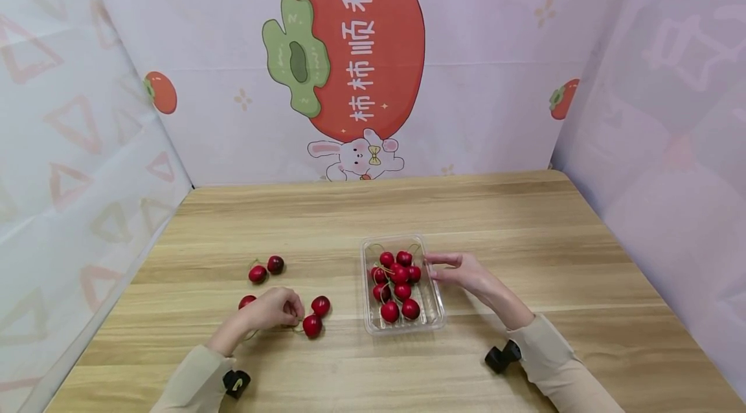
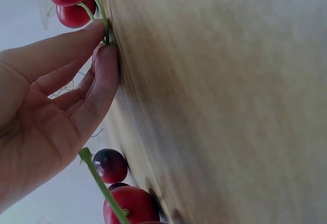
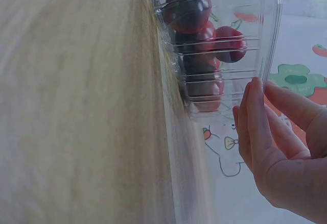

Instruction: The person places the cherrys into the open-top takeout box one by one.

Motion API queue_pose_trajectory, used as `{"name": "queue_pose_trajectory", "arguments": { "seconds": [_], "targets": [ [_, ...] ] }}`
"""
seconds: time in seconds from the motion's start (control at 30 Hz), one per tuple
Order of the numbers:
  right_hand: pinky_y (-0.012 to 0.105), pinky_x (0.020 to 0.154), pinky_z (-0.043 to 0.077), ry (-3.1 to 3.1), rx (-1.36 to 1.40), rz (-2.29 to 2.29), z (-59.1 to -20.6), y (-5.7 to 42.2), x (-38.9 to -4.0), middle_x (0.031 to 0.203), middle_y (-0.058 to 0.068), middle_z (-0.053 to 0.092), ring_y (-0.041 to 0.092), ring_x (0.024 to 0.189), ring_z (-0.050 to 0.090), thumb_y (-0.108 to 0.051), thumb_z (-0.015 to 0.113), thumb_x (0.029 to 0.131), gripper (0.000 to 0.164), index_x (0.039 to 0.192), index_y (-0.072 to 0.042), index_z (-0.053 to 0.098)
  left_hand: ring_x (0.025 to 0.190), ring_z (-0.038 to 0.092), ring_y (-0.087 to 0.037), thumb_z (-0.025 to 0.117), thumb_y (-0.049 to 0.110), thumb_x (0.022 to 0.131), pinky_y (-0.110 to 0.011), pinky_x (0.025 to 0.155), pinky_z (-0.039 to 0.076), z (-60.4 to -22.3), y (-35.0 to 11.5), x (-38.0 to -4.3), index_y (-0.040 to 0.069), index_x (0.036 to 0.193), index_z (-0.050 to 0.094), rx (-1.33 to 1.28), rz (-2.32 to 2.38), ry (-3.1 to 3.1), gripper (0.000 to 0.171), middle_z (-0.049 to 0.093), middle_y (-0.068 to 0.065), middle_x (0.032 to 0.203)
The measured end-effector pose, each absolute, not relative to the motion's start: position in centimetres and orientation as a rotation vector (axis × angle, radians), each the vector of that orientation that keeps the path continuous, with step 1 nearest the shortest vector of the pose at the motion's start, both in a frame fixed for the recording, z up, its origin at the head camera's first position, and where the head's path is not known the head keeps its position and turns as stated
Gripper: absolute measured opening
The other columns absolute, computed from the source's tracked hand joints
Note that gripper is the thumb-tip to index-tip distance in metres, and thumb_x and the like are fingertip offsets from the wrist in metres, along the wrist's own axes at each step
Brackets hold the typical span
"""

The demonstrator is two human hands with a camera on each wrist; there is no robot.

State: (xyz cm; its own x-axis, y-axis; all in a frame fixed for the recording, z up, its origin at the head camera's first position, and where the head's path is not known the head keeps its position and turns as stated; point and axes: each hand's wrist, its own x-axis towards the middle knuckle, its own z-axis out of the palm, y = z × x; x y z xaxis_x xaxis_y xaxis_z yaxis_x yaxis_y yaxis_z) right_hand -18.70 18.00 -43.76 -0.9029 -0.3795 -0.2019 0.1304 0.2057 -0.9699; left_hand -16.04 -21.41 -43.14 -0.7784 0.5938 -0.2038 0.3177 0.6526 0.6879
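Observation:
My left hand (image 1: 274,308) is low over the wooden table, thumb and finger pinching the green stems (image 2: 104,22) of a pair of cherries (image 1: 313,325). Both fruits lie just beyond the fingertips, to the right in the head view. A clear plastic box (image 1: 434,322) stands at mid-table with several red cherries (image 1: 399,274) inside, some with stems showing. At the box's right side is my right hand (image 1: 466,274), its nearly straight fingertips touching the rim. In the right wrist view these fingers (image 3: 258,117) meet the upper edge from outside.
Two more cherries (image 1: 266,269) lie beyond my left hand. Another cherry (image 1: 247,301) sits left of that hand, partly covered by it. The wooden table (image 1: 501,219) ends at a printed cloth backdrop (image 1: 478,122), with cloth walls on both sides.

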Motion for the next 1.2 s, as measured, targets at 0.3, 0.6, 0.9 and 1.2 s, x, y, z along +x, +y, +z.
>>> {"name": "queue_pose_trajectory", "arguments": {
  "seconds": [0.3,0.6,0.9,1.2],
  "targets": [
    [0.044,0.099,0.029,2.144,-0.146,-1.721,-43.63,17.89,-18.64,0.125,0.009,0.052,0.027,0.12,0.04,-0.021,0.068,0.077,0.045,0.118,-0.007,0.057,0.063,0.048,-0.002,0.065,-0.005,0.073,-0.019,0.056,0.043,-43.07,-21.45,-15.97,0.003,0.073,0.06,0.733,0.912,2.462,0.009,0.057,0.0,0.071],
    [0.045,0.099,0.029,2.144,-0.15,-1.716,-43.58,17.9,-18.64,0.125,0.009,0.051,0.028,0.12,0.039,-0.021,0.068,0.077,0.045,0.118,-0.008,0.057,0.064,0.049,-0.002,0.065,0.001,0.075,-0.019,0.056,0.043,-42.55,-21.48,-15.74,0.004,0.075,0.061,0.72,0.922,2.469,0.005,0.059,0.001,0.074],
    [0.044,0.098,0.03,2.144,-0.16,-1.71,-43.67,17.98,-18.66,0.124,0.009,0.052,0.027,0.12,0.04,-0.022,0.068,0.077,0.046,0.119,-0.006,0.056,0.064,0.049,-0.001,0.065,0.001,0.076,-0.019,0.056,0.045,-42.58,-21.8,-15.89,0.004,0.077,0.062,0.744,0.929,2.455,0.004,0.059,0.002,0.074],
    [0.043,0.097,0.033,2.133,-0.16,-1.718,-43.68,17.93,-18.68,0.124,0.009,0.052,0.025,0.118,0.042,-0.019,0.066,0.078,0.044,0.119,-0.006,0.056,0.065,0.05,-0.001,0.066,0.006,0.076,-0.019,0.057,0.045,-42.44,-21.75,-16.09,0.003,0.077,0.064,0.768,0.939,2.446,0.004,0.061,0.003,0.074]
  ]
}}
